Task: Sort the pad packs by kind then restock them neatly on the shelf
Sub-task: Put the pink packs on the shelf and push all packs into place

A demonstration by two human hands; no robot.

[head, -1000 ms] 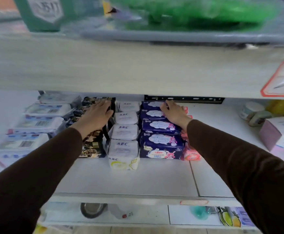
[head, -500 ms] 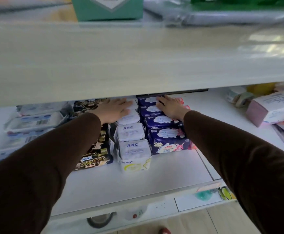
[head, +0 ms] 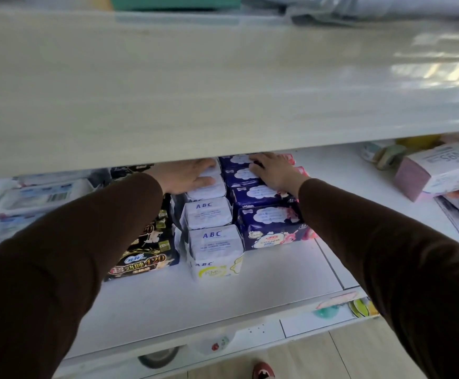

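A: Where are the pad packs?
B: In rows on the white shelf (head: 222, 299), in the middle of the frame. Black packs (head: 143, 258), white ABC packs (head: 214, 242), then dark blue packs (head: 270, 225).
A: And the hands?
B: The left hand (head: 187, 175) lies flat on the white packs at the back. The right hand (head: 273, 170) lies flat on the blue ones. Neither hand grabs anything.

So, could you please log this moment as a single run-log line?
left hand: flat on rear white ABC packs | right hand: flat on rear purple packs | rows: sorted by kind
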